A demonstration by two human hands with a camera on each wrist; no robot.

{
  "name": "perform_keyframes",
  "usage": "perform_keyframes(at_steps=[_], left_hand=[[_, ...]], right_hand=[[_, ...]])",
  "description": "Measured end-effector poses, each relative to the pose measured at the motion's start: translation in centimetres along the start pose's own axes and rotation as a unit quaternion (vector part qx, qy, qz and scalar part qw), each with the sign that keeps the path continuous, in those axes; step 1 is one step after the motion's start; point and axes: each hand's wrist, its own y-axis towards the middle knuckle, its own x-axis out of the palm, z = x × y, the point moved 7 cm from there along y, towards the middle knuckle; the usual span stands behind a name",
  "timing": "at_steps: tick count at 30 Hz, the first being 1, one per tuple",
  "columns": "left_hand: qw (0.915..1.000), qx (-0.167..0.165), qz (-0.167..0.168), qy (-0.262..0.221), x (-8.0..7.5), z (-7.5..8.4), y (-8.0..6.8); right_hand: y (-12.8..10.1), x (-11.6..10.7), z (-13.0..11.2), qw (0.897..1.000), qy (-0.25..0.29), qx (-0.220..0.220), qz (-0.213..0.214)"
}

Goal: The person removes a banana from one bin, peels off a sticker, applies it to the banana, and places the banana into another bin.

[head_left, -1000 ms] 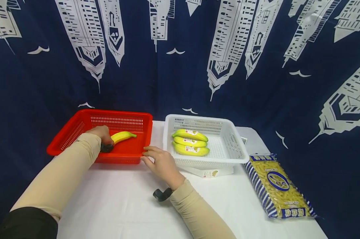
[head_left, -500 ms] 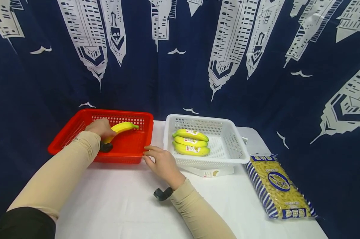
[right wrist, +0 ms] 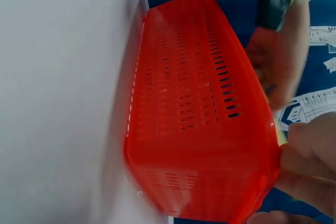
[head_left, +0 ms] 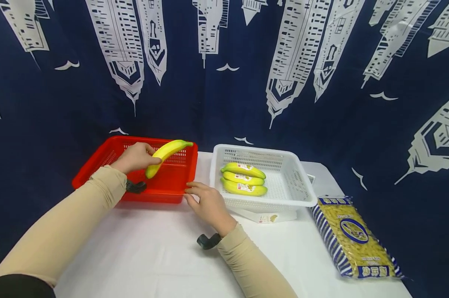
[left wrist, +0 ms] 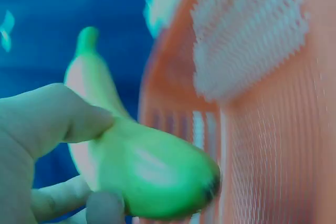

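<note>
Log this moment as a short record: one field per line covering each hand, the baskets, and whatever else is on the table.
left hand: grips a single banana, lifted above the red basket
right hand: fingers on the red basket's near right corner
white basket: holds three bananas with stickers
under white basket: a flat white card
table: white cloth; yellow packet at right
backdrop: navy curtain with white buildings
</note>
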Motion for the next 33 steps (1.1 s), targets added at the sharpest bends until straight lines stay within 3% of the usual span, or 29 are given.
perform_keyframes(at_steps=[3,5,8,12,14,17,23,25,27,33], left_hand=[[0.9947,0.020,0.018,-0.099,0.5,1.8,-2.1],[0.9842,0.039,0.025,-0.171,1.5,3.0,-3.5],[0.9590,0.074,0.035,-0.271,3.3,4.3,-5.9],[0.9164,0.139,0.045,-0.372,6.0,5.4,-9.4],[0.8997,0.182,0.059,-0.393,7.1,5.3,-10.7],[0.8860,0.237,0.081,-0.390,8.1,4.7,-12.1],[0.8561,0.301,0.062,-0.416,9.3,2.3,-13.0],[0.8535,0.314,0.050,-0.413,9.8,1.7,-13.1],[0.8598,0.324,0.040,-0.393,10.3,1.3,-13.1],[0.9029,0.296,0.013,-0.311,12.5,1.1,-12.3]], right_hand=[[-0.1,0.0,-0.1,1.000,0.012,0.013,-0.001],[-0.3,-0.2,-0.1,0.999,0.034,0.027,0.004],[-0.7,-0.9,-0.5,0.993,0.106,0.036,0.027],[-1.3,-2.2,-1.8,0.974,0.214,0.013,0.071],[-1.9,-2.7,-2.4,0.967,0.241,-0.003,0.087],[-3.4,-3.1,-2.7,0.966,0.240,-0.026,0.096],[-8.5,-3.7,0.5,0.984,0.164,-0.016,0.068],[-9.9,-3.7,2.0,0.987,0.150,0.008,0.055],[-11.0,-3.6,3.3,0.987,0.149,0.038,0.040],[-12.7,-4.3,5.5,0.983,0.153,0.102,0.007]])
